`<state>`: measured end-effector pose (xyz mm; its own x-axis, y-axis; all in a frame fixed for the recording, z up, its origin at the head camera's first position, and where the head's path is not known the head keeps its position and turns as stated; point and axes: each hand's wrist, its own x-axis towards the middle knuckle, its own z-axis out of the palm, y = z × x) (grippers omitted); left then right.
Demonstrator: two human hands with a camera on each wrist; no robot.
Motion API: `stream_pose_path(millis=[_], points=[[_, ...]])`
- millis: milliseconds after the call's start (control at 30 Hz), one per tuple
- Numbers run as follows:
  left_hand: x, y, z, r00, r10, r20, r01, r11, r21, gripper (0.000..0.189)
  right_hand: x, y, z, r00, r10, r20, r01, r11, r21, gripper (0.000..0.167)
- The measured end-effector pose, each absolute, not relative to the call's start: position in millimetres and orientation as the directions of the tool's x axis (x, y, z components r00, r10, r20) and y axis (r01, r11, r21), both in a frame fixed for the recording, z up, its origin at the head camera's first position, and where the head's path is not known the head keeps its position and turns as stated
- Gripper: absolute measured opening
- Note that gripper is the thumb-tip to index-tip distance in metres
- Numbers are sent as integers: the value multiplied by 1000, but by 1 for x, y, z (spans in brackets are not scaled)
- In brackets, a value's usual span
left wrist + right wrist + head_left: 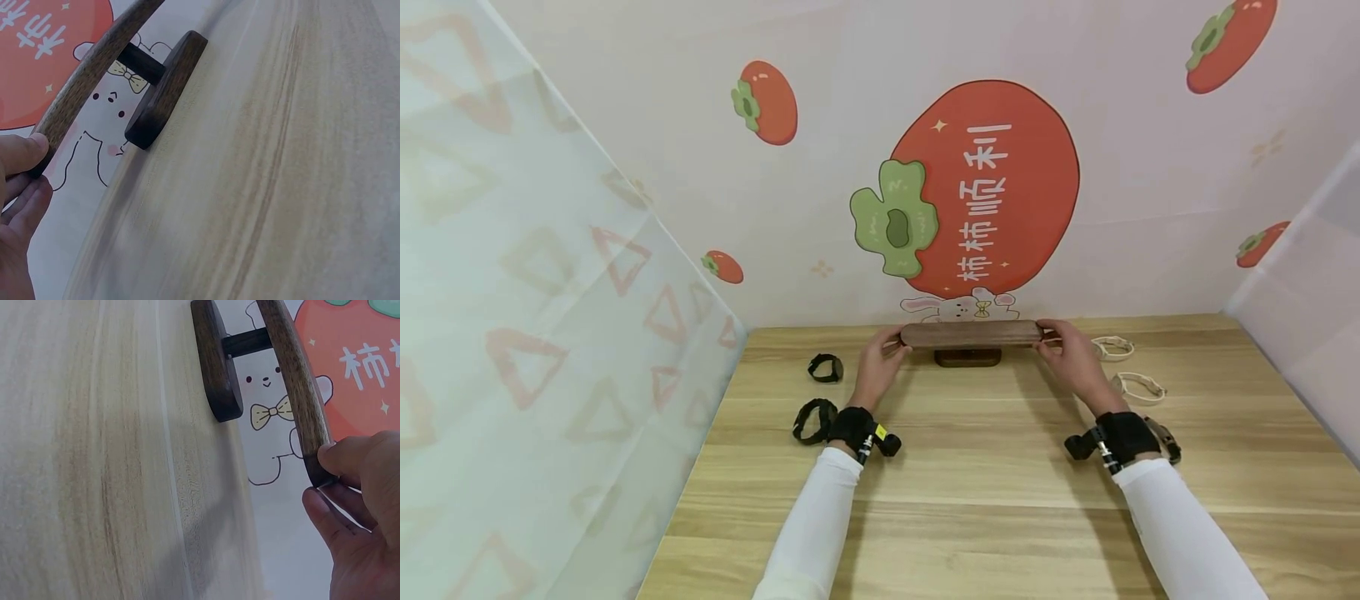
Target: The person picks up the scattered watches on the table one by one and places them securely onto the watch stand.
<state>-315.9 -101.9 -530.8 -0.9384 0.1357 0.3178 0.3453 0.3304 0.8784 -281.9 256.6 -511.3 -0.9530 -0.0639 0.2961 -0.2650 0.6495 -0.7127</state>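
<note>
A dark brown wooden T-bar stand [970, 335] is at the back of the table, close to the wall. Its long top bar [81, 87] is joined by a short post [249, 342] to a small rounded base [165, 94]. My left hand [877, 368] pinches the left end of the bar, thumb on top and fingers beneath. At the opposite end, my right hand [1071, 360] grips the bar the same way, its thumb [344, 456] over the upper face. The bar runs level between both hands, and in the head view it partly hides the base.
Two black band loops [825, 367] lie on the wooden table [970, 500] left of my left hand. On the right are two cream band loops [1138, 387], the farther one beside my right hand. A printed wall [820, 208] rises behind the stand; side panels flank the table.
</note>
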Motion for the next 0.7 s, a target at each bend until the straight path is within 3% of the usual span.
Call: stream_pose_path(millis=[700], points=[[-292,-111,-535,-910,171,377,414,337,846,46,-253,255,-508,-948,-97,304,-290,662,-691,44]])
